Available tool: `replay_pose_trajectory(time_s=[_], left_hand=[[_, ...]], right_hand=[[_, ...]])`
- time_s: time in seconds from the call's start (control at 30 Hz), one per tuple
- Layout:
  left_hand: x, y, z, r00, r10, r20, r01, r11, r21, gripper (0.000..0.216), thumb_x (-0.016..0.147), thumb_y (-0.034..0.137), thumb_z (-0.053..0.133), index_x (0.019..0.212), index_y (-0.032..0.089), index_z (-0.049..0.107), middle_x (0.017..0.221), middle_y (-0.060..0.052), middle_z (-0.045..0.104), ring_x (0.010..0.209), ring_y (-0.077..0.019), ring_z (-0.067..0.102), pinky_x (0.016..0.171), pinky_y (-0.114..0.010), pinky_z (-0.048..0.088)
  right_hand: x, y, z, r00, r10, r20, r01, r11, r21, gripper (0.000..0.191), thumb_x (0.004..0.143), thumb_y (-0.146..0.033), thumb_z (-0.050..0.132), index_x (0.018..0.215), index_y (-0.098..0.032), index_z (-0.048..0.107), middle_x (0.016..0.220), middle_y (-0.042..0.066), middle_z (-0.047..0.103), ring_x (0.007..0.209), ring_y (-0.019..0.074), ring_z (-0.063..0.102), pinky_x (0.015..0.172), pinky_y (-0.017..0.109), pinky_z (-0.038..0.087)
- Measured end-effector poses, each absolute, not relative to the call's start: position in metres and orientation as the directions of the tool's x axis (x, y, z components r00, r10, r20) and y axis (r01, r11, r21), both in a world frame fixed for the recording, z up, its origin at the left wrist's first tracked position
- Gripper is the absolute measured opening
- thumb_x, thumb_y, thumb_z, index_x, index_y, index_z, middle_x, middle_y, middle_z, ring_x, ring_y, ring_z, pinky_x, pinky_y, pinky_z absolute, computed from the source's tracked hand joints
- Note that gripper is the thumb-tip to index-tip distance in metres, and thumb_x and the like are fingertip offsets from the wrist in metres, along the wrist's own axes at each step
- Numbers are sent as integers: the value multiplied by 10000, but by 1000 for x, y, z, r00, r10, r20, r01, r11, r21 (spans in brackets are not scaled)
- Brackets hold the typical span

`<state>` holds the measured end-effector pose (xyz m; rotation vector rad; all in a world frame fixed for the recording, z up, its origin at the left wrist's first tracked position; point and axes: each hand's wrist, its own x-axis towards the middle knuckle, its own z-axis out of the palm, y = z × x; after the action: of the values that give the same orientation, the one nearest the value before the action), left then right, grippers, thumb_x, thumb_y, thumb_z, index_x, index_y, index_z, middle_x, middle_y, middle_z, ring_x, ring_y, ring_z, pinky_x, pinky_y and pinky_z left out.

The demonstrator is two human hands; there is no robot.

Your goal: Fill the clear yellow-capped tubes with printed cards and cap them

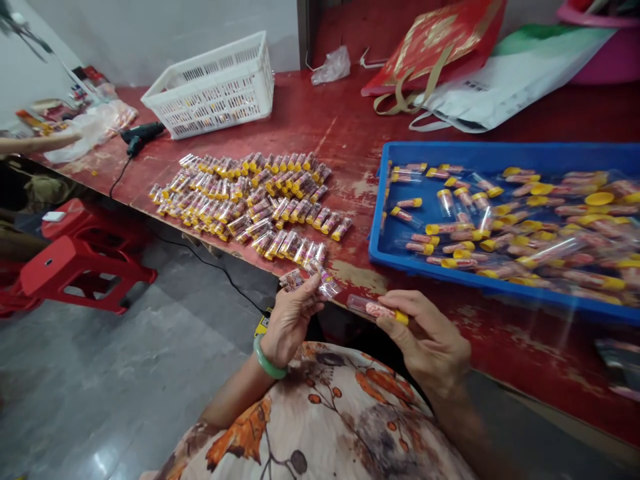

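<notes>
Right hand (431,345), fingers (415,303) closed about the yellow-capped end of a clear tube (367,307) near the tabletop (340,120) edge; left hand (294,317) pinching printed wrappers (295,280); the tube is probably light, stiff, slick, best held by its cap (402,318).

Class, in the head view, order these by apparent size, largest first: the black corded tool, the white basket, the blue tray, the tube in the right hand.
1. Blue tray
2. White basket
3. Tube and black corded tool: unsure, since the tube is nearer the camera.
</notes>
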<state>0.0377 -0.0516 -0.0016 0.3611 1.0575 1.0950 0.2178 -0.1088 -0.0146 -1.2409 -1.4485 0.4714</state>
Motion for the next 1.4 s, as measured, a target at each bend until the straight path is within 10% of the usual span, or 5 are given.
replay_pose_trajectory(time_s=[0.57,0.93,1.13,1.4], left_hand=[[41,-59,-3,205,789,-579,-602,568,561,245,650,279,830,747,133,659,663,11,673,536,-77,625,484,-155,513],[48,-65,0,155,903,-401,-587,410,698,351,688,366,792,919,123,690,829,-53,723,660,-137,672,640,-246,556],[40,-61,0,178,884,-432,-588,448,674,321,680,331,800,921,146,696,844,-31,724,703,-145,667,714,-287,553],[46,-69,2,282,831,-479,-540,550,637,324,648,313,826,880,118,712,789,-44,713,670,-144,656,641,-264,551]], right_hand=[[201,-107,-15,4,638,770,723,530,-443,341,781,-101,704,1103,-167,615,973,86,651,873,189,638,762,328,544],[180,-105,-24,-109,532,840,830,514,-217,373,757,-160,753,1086,-214,589,912,43,686,812,167,677,718,268,561],[186,-104,-21,-150,768,623,559,585,-587,319,889,-217,560,1206,-175,559,1113,123,629,1014,222,635,825,361,557],[186,-99,-24,10,733,680,574,553,-604,285,827,-87,570,1092,-187,603,1024,93,660,920,197,652,758,329,554]])
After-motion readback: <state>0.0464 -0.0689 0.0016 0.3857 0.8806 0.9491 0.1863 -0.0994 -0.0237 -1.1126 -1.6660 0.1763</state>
